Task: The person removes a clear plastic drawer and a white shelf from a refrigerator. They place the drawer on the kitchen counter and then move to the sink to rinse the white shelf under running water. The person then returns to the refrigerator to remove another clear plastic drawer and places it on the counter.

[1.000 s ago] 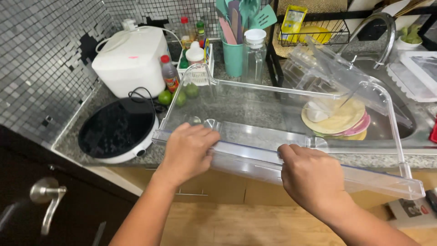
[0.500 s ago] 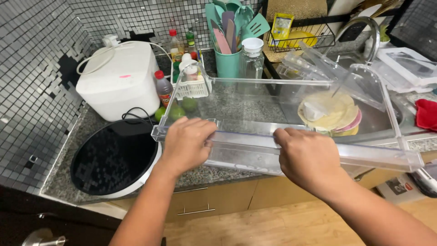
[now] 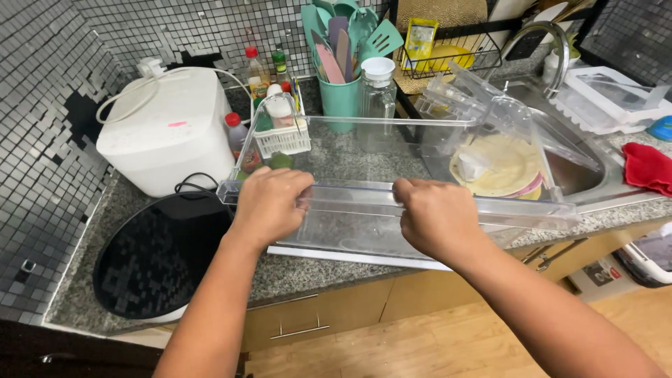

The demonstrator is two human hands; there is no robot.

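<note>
Gripping the near rim of a clear plastic drawer bin, both hands curl over its front edge: the left hand has its fingers folded down over the rim, and the right hand is clenched on the same edge further along. The fingertips of both are tucked behind the plastic and hard to make out. The bin sits on the speckled countertop, reaching towards the sink. Through its walls, a stack of plates shows only blurred. A white appliance stands to the left, above a round black cooker whose lower edge is hidden by the left forearm. Sauce bottles and a teal utensil holder stand behind the bin. A red cloth is cut off by the frame edge.
</note>
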